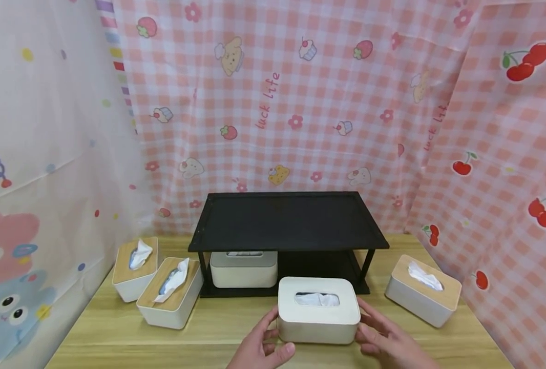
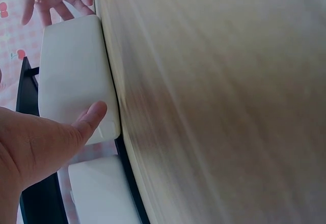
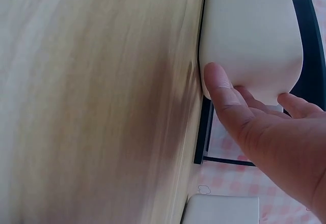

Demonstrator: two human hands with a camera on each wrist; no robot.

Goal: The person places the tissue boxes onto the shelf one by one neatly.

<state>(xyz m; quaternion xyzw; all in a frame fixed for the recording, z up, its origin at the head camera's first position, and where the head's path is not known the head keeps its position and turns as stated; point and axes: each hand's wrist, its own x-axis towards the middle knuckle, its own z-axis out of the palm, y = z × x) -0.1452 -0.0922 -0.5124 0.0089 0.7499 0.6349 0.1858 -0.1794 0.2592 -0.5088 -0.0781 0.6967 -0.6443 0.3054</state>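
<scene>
A white tissue box (image 1: 319, 332) with a cream lid and an oval slot stands on the wooden table (image 1: 217, 338), in front of a black two-level rack (image 1: 282, 220). My left hand (image 1: 263, 344) is at its left side, fingers near the side wall and thumb held out in front. At the right side is my right hand (image 1: 390, 342), with loosely extended fingers by the wall and a thumb (image 3: 216, 76) near the front corner. Neither hand curls round the box. In the left wrist view the right hand (image 2: 53, 0) shows spread fingers.
On the rack's lower level, at left, sits a grey-lidded tissue box (image 1: 244, 274). Two wood-lidded tissue boxes, one rear (image 1: 137, 269) and one nearer (image 1: 171, 294), stand at left. Another wood-lidded box (image 1: 422, 289) stands at right. Patterned curtains (image 1: 277, 102) surround the table.
</scene>
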